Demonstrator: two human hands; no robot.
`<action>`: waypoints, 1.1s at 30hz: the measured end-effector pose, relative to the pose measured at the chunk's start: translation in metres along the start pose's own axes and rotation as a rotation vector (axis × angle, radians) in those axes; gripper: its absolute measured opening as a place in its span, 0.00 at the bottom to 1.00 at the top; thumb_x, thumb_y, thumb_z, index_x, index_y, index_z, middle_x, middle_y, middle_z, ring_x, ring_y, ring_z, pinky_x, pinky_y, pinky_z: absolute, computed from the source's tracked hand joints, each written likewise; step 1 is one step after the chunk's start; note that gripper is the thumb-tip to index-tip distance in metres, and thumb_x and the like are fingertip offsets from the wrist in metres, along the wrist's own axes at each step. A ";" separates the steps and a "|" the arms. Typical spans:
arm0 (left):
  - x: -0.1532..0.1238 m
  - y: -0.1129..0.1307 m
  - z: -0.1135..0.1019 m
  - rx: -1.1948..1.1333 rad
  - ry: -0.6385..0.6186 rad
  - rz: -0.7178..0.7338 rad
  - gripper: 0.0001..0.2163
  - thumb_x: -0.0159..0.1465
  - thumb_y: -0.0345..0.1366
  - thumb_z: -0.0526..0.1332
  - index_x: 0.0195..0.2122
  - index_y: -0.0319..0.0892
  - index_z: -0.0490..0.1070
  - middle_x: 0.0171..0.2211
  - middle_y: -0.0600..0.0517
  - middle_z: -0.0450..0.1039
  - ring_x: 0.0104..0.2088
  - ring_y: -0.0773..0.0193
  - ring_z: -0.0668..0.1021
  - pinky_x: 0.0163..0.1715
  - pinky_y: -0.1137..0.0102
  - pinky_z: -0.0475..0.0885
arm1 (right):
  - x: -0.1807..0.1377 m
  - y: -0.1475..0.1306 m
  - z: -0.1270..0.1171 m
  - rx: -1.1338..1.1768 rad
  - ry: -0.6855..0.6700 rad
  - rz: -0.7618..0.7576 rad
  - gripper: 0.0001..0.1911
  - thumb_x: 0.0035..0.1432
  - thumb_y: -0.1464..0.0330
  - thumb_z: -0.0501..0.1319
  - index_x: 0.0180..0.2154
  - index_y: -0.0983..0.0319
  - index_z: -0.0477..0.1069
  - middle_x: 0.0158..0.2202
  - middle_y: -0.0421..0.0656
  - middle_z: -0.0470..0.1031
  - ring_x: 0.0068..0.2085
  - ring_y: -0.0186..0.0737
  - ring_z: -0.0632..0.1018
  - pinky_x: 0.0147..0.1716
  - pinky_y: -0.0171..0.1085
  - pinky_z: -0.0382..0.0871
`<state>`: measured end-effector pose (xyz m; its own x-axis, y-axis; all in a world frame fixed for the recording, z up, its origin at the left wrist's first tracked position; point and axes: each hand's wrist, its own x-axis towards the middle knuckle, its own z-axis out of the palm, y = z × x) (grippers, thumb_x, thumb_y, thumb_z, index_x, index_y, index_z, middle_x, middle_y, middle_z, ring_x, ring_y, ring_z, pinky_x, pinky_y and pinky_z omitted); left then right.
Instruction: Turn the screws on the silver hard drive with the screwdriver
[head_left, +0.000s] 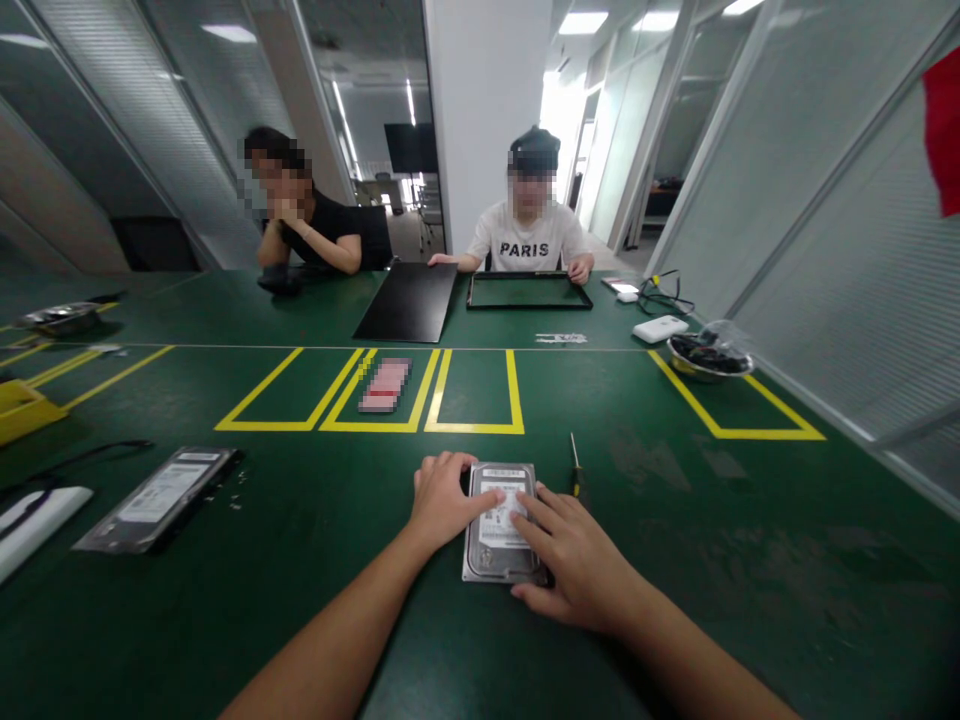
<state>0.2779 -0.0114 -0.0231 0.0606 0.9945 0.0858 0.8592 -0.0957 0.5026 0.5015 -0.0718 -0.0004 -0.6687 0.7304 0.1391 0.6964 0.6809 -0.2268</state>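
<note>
A silver hard drive [496, 525] with a white label lies flat on the green table in front of me. My left hand [442, 498] rests on its left edge, fingers curled over the top corner. My right hand [574, 560] lies on its right side, fingers stretched across the label and thumb at the lower edge. Both hands hold the drive against the table. A screwdriver [575, 466] with a dark and yellow handle lies just right of the drive, touching neither hand.
A second drive [161, 497] lies at the left beside small screws [238, 488]. Yellow tape boxes [375, 392] mark the table middle. A metal bowl [705, 358] stands at the right. Two people sit opposite with a black panel [409, 302] and a frame [529, 291].
</note>
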 end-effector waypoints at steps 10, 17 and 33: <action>0.000 -0.004 0.000 -0.047 0.027 0.015 0.24 0.52 0.54 0.66 0.45 0.46 0.72 0.43 0.49 0.72 0.46 0.51 0.70 0.47 0.60 0.64 | 0.002 0.000 0.007 0.014 0.008 -0.009 0.39 0.52 0.53 0.64 0.61 0.66 0.64 0.64 0.58 0.62 0.63 0.70 0.62 0.57 0.63 0.59; -0.001 -0.007 0.003 -0.050 0.072 0.047 0.24 0.52 0.54 0.66 0.44 0.44 0.72 0.42 0.48 0.72 0.45 0.51 0.70 0.47 0.59 0.65 | 0.002 0.002 0.009 0.020 0.013 -0.018 0.39 0.52 0.53 0.64 0.61 0.65 0.64 0.64 0.57 0.61 0.63 0.69 0.62 0.58 0.62 0.59; -0.014 0.003 -0.047 -0.258 0.296 0.188 0.09 0.65 0.39 0.57 0.37 0.42 0.74 0.35 0.51 0.77 0.37 0.62 0.77 0.41 0.68 0.71 | 0.002 0.002 0.008 0.009 0.010 -0.015 0.38 0.53 0.52 0.63 0.61 0.65 0.65 0.65 0.57 0.61 0.63 0.69 0.62 0.58 0.62 0.59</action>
<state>0.2560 -0.0272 0.0177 0.0230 0.9071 0.4204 0.6896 -0.3188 0.6502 0.4995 -0.0698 -0.0081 -0.6767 0.7203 0.1525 0.6836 0.6916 -0.2333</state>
